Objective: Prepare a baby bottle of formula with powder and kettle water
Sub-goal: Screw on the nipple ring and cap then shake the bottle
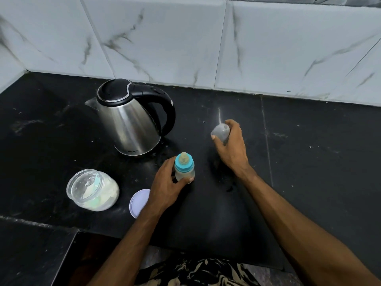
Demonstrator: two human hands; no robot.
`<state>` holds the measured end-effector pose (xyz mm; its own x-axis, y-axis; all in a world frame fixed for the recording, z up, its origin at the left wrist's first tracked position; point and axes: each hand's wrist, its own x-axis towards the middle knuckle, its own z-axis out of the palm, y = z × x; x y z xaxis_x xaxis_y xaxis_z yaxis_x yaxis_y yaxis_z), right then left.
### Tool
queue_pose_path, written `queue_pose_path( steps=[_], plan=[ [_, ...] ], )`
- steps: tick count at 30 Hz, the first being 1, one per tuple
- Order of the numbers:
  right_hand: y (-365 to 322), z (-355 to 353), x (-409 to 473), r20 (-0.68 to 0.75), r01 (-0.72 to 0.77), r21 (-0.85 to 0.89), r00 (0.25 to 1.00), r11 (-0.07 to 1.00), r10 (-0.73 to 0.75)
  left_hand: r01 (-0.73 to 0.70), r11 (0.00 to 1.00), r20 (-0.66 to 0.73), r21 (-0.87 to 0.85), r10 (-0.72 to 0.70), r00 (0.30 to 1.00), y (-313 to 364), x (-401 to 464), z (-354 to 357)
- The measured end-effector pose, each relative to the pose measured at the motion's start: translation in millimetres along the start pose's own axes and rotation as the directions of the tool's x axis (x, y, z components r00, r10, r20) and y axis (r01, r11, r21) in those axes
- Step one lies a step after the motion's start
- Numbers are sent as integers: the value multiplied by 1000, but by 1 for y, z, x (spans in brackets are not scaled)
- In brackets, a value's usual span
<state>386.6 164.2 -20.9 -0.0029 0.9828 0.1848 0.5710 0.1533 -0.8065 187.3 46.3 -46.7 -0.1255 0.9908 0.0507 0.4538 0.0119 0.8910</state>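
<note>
Presently, black table is carrying steel kettle, standing rear left; open powder jar sitting front left; its lid lying beside. Left hand is gripping upright baby bottle at centre; right hand is clasping clear cap, well apart.

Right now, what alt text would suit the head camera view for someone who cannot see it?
A person's left hand grips a baby bottle upright on a black counter, while the right hand holds its clear cap. A steel kettle, an open powder jar and its lid sit to the left.
</note>
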Motion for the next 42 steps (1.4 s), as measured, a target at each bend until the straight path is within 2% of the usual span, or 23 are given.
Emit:
queue_pose_path(
  steps=[3,7,11,15,20,23,33,42],
  plan=[
    [-32,-11,-18,57,120,168,990,979,-131,3,1000,-6,-12,-3,1000,1,0,0],
    [-64,-18,-46,168,231,261,945,937,-280,-8,1000,-8,2,8,1000,3,-2,-1],
    [-73,-13,-60,247,296,261,900,919,-360,5,998,-8,-60,-5,1000,4,-3,-1],
    [-71,-4,-64,282,387,169,862,906,-421,20,995,-14,-98,-21,1000,7,-4,0],
    [-61,8,-70,326,413,80,849,907,-415,42,992,-27,-118,-46,999,4,-5,1],
    [-54,15,-73,303,477,42,831,878,-466,32,994,-45,-105,-37,998,7,-6,1],
    [-48,33,-92,180,457,-4,875,890,-449,38,998,-38,-48,-40,998,7,-6,2],
    [-47,41,-93,168,426,-56,895,903,-412,11,998,-14,-63,-12,1000,11,-7,-1]
  ],
)
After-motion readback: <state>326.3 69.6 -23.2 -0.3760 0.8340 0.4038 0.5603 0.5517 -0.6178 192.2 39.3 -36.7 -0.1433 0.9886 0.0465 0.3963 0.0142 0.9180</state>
